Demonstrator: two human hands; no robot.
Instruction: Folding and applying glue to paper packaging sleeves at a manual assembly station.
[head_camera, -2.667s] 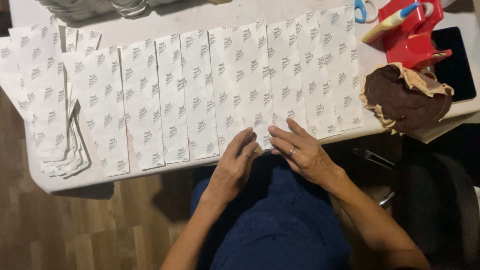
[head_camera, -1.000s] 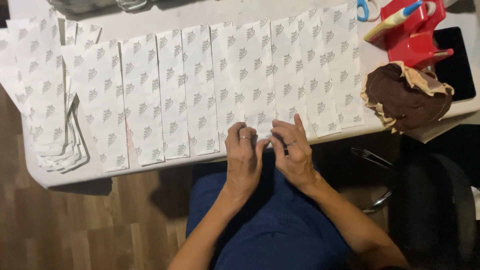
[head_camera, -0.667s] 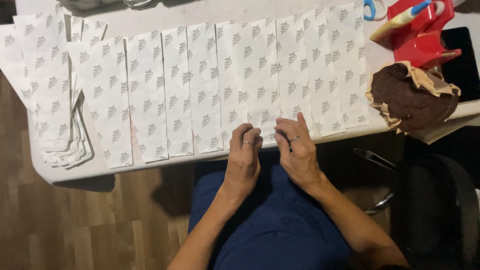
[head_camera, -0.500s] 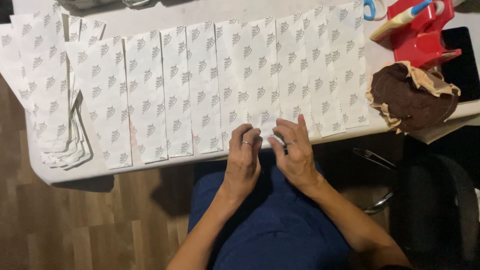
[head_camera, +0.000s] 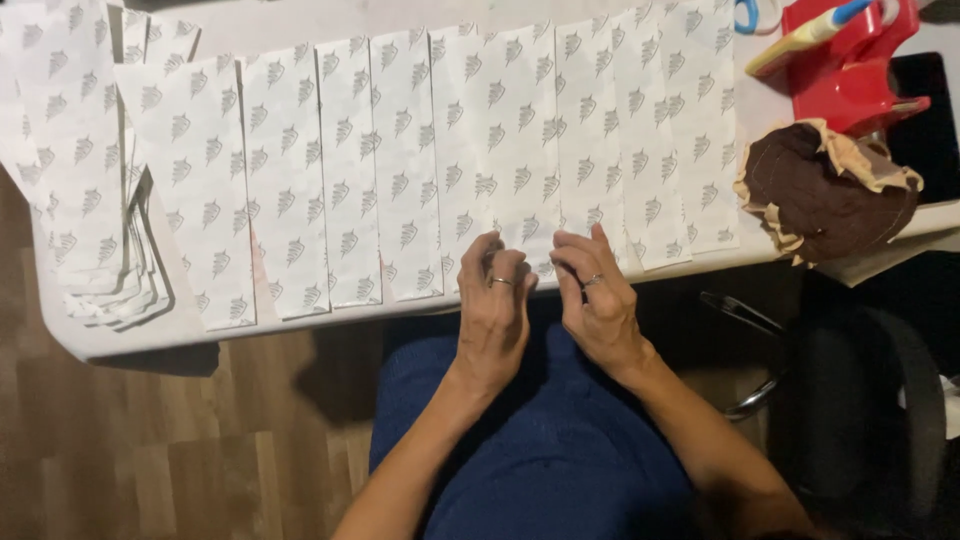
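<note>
Several long white paper strips printed with grey leaf marks lie side by side across a white table (head_camera: 140, 335). My left hand (head_camera: 495, 305) and my right hand (head_camera: 598, 300) rest together at the table's near edge, fingertips pinching the bottom end of one middle strip (head_camera: 520, 150). Each hand wears a ring. Whether the strip's corner is lifted is hidden by my fingers.
A stack of the same strips (head_camera: 75, 200) lies at the left end. At the right sit a brown round fabric piece with tan edging (head_camera: 825, 190), a red holder (head_camera: 860, 70) and blue-handled scissors (head_camera: 750, 12). A dark chair (head_camera: 860, 400) stands below right over wooden floor.
My hands have drawn together from lying flat and apart on the strips to pinching the near end of one strip. The view has shifted slightly.
</note>
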